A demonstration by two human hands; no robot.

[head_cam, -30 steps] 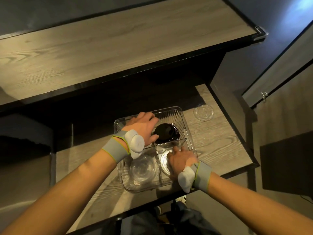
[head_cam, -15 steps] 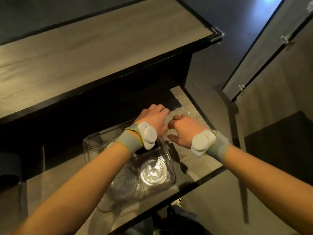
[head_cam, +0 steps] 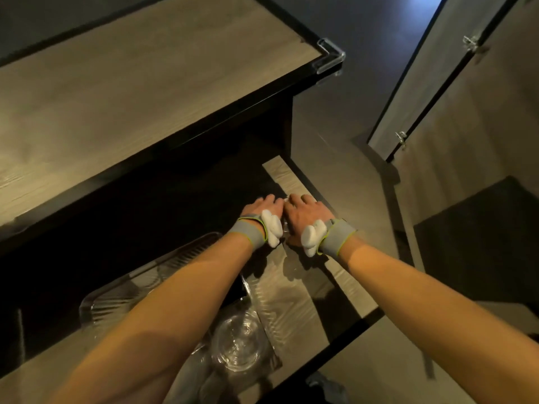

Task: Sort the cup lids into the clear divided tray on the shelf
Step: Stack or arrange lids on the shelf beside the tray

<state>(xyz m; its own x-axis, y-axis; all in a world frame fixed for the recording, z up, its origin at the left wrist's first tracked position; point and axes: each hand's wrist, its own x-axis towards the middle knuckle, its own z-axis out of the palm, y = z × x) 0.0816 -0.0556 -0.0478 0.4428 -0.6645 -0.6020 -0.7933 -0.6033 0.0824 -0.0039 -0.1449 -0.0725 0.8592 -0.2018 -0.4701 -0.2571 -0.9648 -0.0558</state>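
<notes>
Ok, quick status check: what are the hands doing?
Left hand and right hand side by side on the shelf, past the tray. Loose lid hidden under them; grip unclear. Clear lids in tray. Nothing in the way.

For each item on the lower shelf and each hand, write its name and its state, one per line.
Left hand: palm down on the shelf beyond the tray, grip unclear.
Right hand: palm down beside it, grip unclear.
Clear divided tray: flat on the lower shelf, partly behind the arms.
Clear lids: lying in a near compartment.
</notes>
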